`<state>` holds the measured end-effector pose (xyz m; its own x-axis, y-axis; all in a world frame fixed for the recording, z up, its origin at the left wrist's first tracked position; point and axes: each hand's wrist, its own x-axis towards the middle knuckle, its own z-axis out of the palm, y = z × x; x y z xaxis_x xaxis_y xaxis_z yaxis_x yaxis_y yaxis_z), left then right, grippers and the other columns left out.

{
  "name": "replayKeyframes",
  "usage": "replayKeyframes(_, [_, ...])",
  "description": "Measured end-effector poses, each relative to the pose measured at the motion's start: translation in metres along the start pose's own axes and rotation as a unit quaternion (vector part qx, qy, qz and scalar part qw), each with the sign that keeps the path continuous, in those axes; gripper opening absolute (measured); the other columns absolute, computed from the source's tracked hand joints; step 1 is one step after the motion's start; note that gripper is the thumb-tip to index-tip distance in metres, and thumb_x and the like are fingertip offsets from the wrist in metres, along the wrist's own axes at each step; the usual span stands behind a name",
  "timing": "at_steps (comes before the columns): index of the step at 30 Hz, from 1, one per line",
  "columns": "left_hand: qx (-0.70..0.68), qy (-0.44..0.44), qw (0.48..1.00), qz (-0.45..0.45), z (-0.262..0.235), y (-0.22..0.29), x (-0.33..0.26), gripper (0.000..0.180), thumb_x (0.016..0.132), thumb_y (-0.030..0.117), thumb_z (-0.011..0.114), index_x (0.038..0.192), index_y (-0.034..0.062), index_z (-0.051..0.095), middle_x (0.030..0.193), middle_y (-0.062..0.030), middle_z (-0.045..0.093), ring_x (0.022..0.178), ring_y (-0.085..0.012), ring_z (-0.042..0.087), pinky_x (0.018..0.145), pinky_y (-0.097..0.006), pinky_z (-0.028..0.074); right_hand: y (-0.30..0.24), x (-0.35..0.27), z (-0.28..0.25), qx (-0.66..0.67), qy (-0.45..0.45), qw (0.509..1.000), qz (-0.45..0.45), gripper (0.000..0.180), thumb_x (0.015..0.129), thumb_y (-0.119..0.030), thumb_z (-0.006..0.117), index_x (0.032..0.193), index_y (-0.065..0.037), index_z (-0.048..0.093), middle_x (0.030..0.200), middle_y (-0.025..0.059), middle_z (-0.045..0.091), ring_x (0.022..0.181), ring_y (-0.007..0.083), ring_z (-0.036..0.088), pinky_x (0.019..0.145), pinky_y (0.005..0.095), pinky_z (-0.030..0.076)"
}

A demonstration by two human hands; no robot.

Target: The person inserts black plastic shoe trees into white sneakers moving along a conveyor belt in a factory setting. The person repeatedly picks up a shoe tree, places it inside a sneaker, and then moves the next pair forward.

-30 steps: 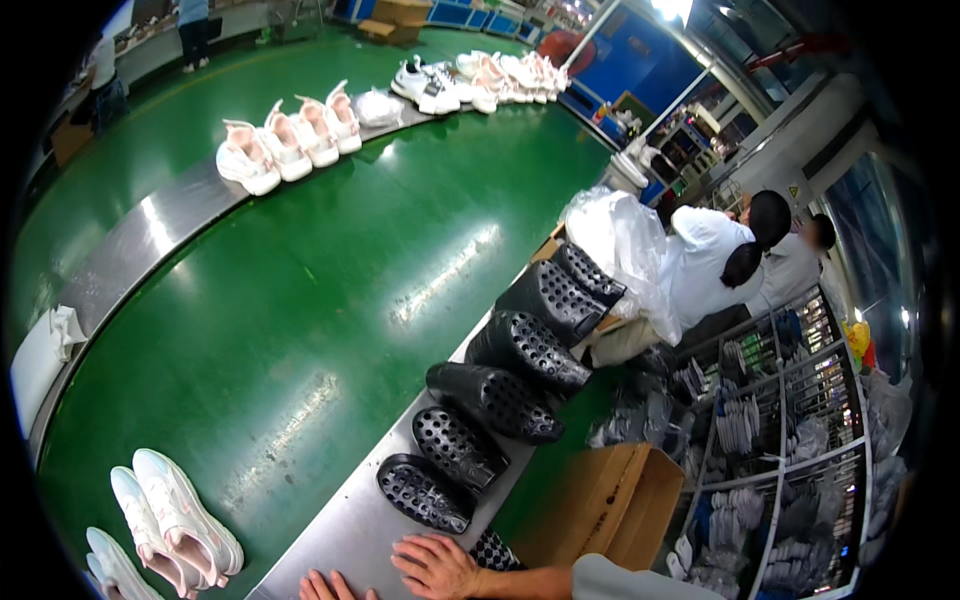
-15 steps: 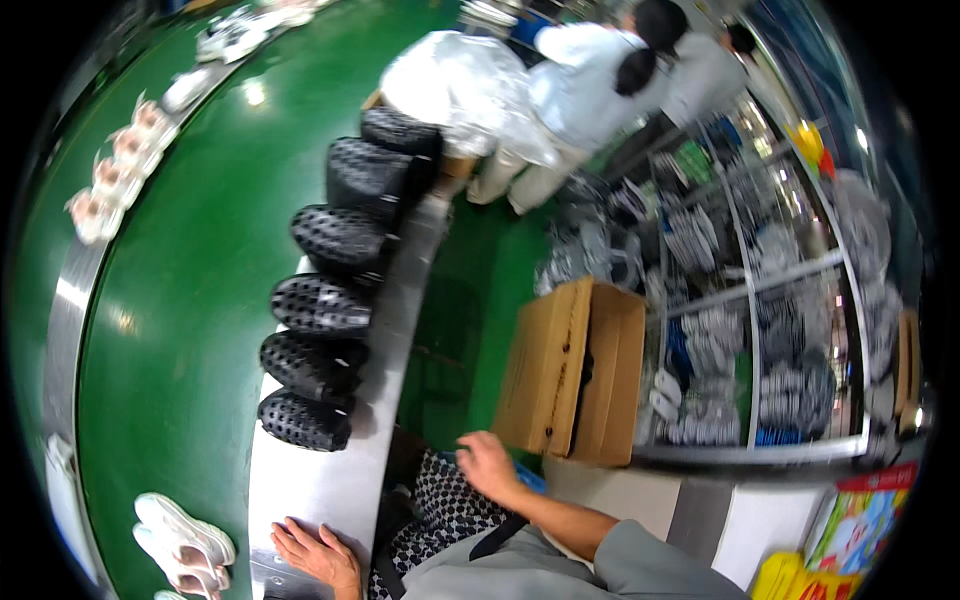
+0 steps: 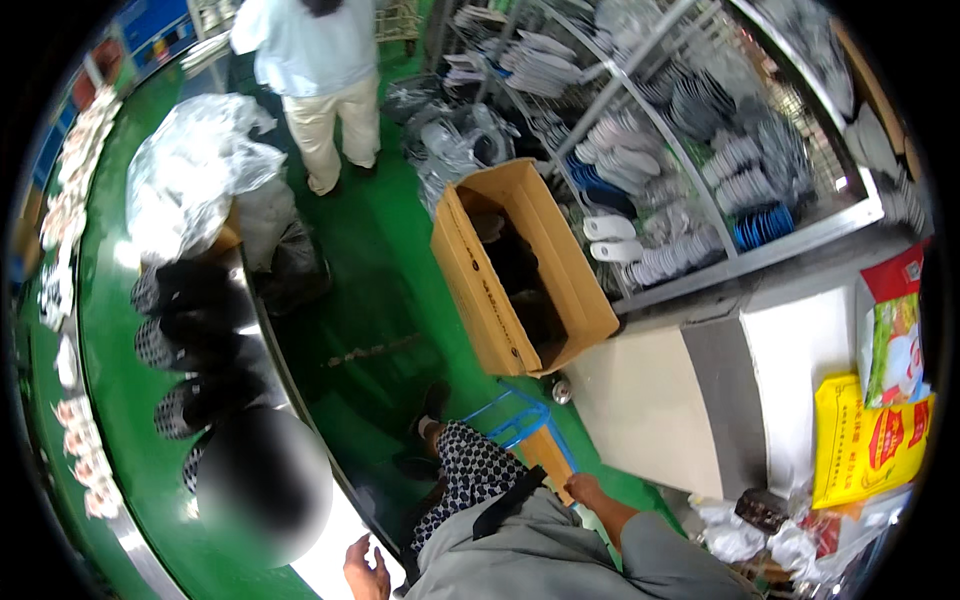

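My left hand is at the bottom edge with its fingers apart, holding nothing, by the white edge of the conveyor. My right hand rests on the wooden seat of a blue-framed stool beside my patterned trouser leg. Whether it grips the seat is unclear. Several black perforated clogs lie in a row on the conveyor to my left. An open cardboard box with dark items inside stands on the green floor ahead.
A person in light clothes stands at the top beside a clear plastic bag. A wire rack of shoe soles fills the upper right. A white cabinet and a yellow bag are at right.
The view has swung further right, off the conveyor toward the box, rack and cabinet. My right hand moved from my knee to the stool seat. My left hand stays at the conveyor edge.
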<state>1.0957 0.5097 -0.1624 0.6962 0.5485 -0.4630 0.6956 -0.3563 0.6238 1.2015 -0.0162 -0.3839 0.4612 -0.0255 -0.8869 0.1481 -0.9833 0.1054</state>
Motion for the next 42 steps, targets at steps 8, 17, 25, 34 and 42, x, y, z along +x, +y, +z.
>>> replayKeyframes(8, [-0.065, -0.074, 0.995, 0.008, 0.035, 0.004, 0.111, 0.050, 0.102, 0.030, 0.059, 0.136, -0.0059, 0.054, 0.123, -0.0202, 0.066, 0.110, -0.0236, 0.062, 0.095, -0.035, 0.048, -0.089, -0.004, -0.056, 0.188, 0.046, 0.972, -0.134, 0.029, 0.097, -0.025, 0.056, 0.095, 0.000, 0.071, 0.100, 0.0240, 0.069, 0.094, 0.0395, 0.067, 0.080, 0.0487, 0.054])
replayKeyframes(17, [-0.041, -0.244, 0.959, -0.135, 0.050, 0.074, 0.230, 0.073, 0.100, 0.050, 0.056, 0.145, -0.0064, 0.045, 0.134, -0.0222, 0.059, 0.120, -0.0266, 0.059, 0.099, -0.036, 0.047, -0.123, -0.103, -0.100, 0.519, -0.084, 0.847, -0.071, 0.044, 0.095, -0.042, 0.059, 0.116, -0.004, 0.063, 0.120, 0.0235, 0.059, 0.106, 0.0381, 0.061, 0.089, 0.0511, 0.050])
replayKeyframes(25, [0.143, -0.405, 0.886, -0.172, 0.141, 0.150, 0.408, 0.068, 0.092, 0.051, 0.070, 0.142, 0.0074, 0.056, 0.138, -0.0122, 0.060, 0.123, -0.0258, 0.058, 0.095, -0.040, 0.052, -0.126, -0.060, -0.181, 0.813, -0.140, 0.560, 0.075, 0.069, 0.090, -0.059, 0.063, 0.138, -0.010, 0.055, 0.143, 0.0224, 0.049, 0.123, 0.0369, 0.054, 0.099, 0.0535, 0.046])
replayKeyframes(34, [0.461, -0.477, 0.741, 0.104, 0.187, 0.251, 0.489, 0.064, 0.088, 0.034, 0.076, 0.141, 0.0050, 0.056, 0.107, -0.0145, 0.073, 0.090, -0.0242, 0.071, 0.080, -0.043, 0.057, -0.217, 0.022, -0.311, 0.498, 0.029, 0.842, 0.206, 0.073, 0.087, -0.065, 0.062, 0.141, -0.016, 0.057, 0.143, 0.0239, 0.050, 0.129, 0.0497, 0.047, 0.100, 0.0581, 0.047])
replayKeyframes(42, [0.426, -0.510, 0.745, -0.059, 0.204, 0.329, 0.480, 0.073, 0.088, 0.047, 0.074, 0.146, 0.0088, 0.052, 0.147, -0.0163, 0.053, 0.130, -0.0295, 0.055, 0.100, -0.049, 0.050, -0.216, -0.013, -0.297, 0.646, 0.047, 0.731, 0.214, 0.075, 0.091, -0.065, 0.061, 0.141, -0.009, 0.056, 0.139, 0.0262, 0.051, 0.126, 0.0487, 0.049, 0.104, 0.0542, 0.045])
